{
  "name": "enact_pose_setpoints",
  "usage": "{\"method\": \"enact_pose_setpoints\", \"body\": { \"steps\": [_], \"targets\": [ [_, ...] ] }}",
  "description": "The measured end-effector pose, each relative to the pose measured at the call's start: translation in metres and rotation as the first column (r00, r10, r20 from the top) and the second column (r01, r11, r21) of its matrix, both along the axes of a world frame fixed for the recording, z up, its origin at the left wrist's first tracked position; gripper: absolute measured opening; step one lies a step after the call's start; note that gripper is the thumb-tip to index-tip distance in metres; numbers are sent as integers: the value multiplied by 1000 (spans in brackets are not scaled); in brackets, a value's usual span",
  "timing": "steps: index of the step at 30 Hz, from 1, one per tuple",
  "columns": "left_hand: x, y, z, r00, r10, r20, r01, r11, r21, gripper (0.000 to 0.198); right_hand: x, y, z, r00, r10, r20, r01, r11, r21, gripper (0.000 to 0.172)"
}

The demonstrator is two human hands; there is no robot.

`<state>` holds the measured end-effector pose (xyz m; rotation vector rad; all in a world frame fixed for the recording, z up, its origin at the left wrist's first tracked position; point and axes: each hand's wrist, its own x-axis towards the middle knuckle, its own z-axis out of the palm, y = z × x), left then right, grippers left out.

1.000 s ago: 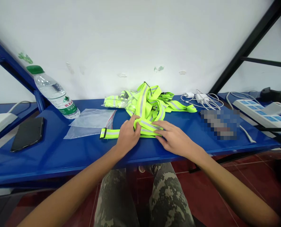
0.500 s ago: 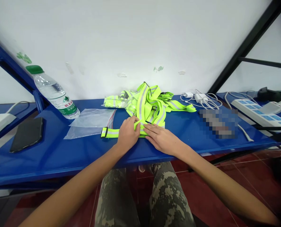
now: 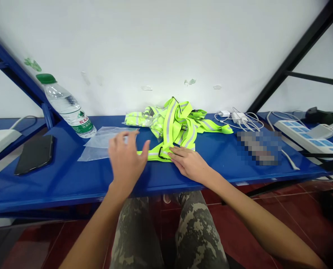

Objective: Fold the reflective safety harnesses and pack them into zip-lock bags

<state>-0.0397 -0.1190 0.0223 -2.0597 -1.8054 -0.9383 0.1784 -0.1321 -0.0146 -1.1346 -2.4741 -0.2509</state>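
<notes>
A neon yellow-green reflective vest (image 3: pixel 180 127) with silver stripes lies in a loose heap on the blue shelf. One of its straps (image 3: pixel 155 156) runs toward me and carries a small black buckle (image 3: pixel 162 153). My right hand (image 3: pixel 189 162) rests on the end of this strap, fingers flat and not gripping. My left hand (image 3: pixel 126 158) is raised just left of the strap, fingers spread, holding nothing. It hangs in front of a clear plastic bag (image 3: pixel 105 144). Behind the heap lies a second yellow-green bundle (image 3: pixel 138 119), partly wrapped in clear plastic.
A water bottle (image 3: pixel 68 108) with a green cap lies tilted at the left, near a black phone (image 3: pixel 34 155). White chargers and cables (image 3: pixel 239 119) and a power strip (image 3: pixel 309 136) sit at the right, beside a blurred patch (image 3: pixel 258 147). The blue shelf's front edge (image 3: pixel 57 198) passes above my camouflage trousers.
My left hand has lifted off the strap and moved left over the plastic bag. The strap no longer reaches as far left. My right hand stays on the strap.
</notes>
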Motion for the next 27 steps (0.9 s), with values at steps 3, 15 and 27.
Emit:
{"method": "enact_pose_setpoints", "body": {
  "steps": [3,15,27],
  "targets": [
    [-22,-19,5,962,269,48,-257,951,-170,66,0,0,-2,1000,-4,-4,4,1000,-6,35],
    [-9,-12,7,901,11,434,46,991,-122,51,-1,-3,-2,1000,4,-4,-3,999,49,34],
    [84,23,-18,671,-613,417,711,691,-129,14,8,-21,-3,1000,-15,18,15,1000,5,28]
  ]
}}
